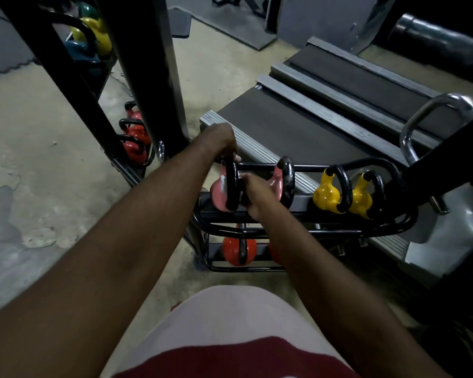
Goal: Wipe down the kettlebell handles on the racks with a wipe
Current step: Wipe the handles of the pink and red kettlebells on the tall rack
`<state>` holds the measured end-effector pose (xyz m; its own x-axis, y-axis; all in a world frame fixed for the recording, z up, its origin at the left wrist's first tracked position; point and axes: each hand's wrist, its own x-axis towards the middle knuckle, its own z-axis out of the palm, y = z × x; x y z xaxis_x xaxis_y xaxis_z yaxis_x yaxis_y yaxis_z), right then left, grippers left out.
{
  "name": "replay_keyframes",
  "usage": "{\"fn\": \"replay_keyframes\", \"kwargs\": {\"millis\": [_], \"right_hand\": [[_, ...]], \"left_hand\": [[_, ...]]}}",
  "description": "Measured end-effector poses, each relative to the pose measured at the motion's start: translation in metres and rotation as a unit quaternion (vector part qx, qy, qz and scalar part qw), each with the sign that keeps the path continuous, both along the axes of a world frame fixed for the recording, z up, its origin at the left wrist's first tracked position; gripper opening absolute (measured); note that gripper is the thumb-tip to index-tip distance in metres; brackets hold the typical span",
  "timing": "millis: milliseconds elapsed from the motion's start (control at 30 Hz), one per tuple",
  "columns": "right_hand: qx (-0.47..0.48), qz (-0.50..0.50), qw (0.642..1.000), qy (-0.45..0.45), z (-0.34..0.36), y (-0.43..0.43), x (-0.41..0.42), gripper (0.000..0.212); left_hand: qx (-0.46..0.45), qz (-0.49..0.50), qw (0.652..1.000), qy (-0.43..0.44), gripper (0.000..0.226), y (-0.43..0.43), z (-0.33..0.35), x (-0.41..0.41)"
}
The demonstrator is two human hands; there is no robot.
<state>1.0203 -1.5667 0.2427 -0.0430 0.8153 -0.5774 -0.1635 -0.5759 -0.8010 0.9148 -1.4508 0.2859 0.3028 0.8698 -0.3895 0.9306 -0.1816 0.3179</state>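
Gripping the black handle (231, 185) of the leftmost pink kettlebell (218, 193), just left of the frame's centre, the right hand (254, 193) has its fingers curled round the near limb of the loop. Any wipe would be trapped under those fingers, but it is hidden and I cannot tell whether it is there. The left hand (224, 145), slightly higher in the frame, is curled over the crown of the same handle and seems to steady the bell.

To do this step well, I would let the left hand pin the bell against the rack (306, 167) so it cannot roll. The right hand should then slide the whole way round the loop, including the underside and both corners where it meets the body, turning the wrist rather than rubbing one spot. The left hand's own patch on the crown will need a pass once that hand shifts.

To the right on the same shelf wait a second pink kettlebell (277, 185) and two yellow kettlebells (327, 196), set close together, so knuckle room is tight. An orange kettlebell (239, 251) sits on the shelf below. Treadmills (311, 126) lie behind, and another rack of bells stands at the upper left.
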Motion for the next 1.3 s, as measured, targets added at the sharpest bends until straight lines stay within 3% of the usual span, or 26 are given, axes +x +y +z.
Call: {"fn": "replay_keyframes", "kwargs": {"millis": [100,233,300,400,567,633,767,833,933,1133,1233,1300], "right_hand": [[0.015,-0.005,1.0,-0.024,-0.011,-0.012,0.005,0.02],[0.188,0.013,0.971,-0.149,-0.031,-0.049,0.019,0.01],[0.292,0.028,0.931,-0.219,-0.041,-0.062,0.024,0.007],[0.428,0.069,0.836,-0.336,-0.053,-0.068,0.019,0.01],[0.474,0.135,0.668,-0.557,-0.041,-0.05,-0.008,0.018],[0.468,0.127,0.63,-0.606,-0.037,-0.041,-0.013,0.019],[0.51,0.166,0.58,-0.613,-0.05,-0.054,0.0,0.023],[0.516,0.183,0.593,-0.59,-0.055,-0.059,0.009,0.019],[0.498,0.164,0.644,-0.557,-0.053,-0.055,0.015,0.017],[0.411,0.069,0.785,-0.459,-0.055,-0.071,0.036,0.04],[0.295,-0.018,0.925,-0.241,-0.043,-0.067,0.035,0.027],[0.19,-0.096,0.976,-0.044,-0.026,-0.064,0.029,0.02]], "left_hand": [[-0.011,0.134,0.991,-0.012,0.042,-0.002,-0.008,-0.001],[0.029,0.131,0.991,-0.004,0.046,-0.013,-0.007,0.002],[0.03,0.136,0.99,-0.031,0.045,-0.022,-0.002,0.002],[0.007,0.115,0.993,-0.04,0.042,-0.026,-0.004,-0.002],[-0.043,0.089,0.995,-0.023,0.042,-0.036,-0.003,-0.008],[-0.041,0.078,0.996,-0.023,0.039,-0.038,0.0,-0.009],[-0.041,0.082,0.996,-0.021,0.045,-0.041,0.004,-0.007],[-0.038,0.079,0.996,-0.017,0.046,-0.042,0.006,-0.007],[-0.037,0.075,0.996,-0.016,0.047,-0.043,0.006,-0.006],[-0.029,0.079,0.996,-0.012,0.056,-0.043,0.006,-0.005],[-0.029,0.08,0.996,-0.013,0.059,-0.044,0.007,-0.005],[-0.025,0.081,0.996,-0.011,0.061,-0.045,0.008,-0.005]]}}
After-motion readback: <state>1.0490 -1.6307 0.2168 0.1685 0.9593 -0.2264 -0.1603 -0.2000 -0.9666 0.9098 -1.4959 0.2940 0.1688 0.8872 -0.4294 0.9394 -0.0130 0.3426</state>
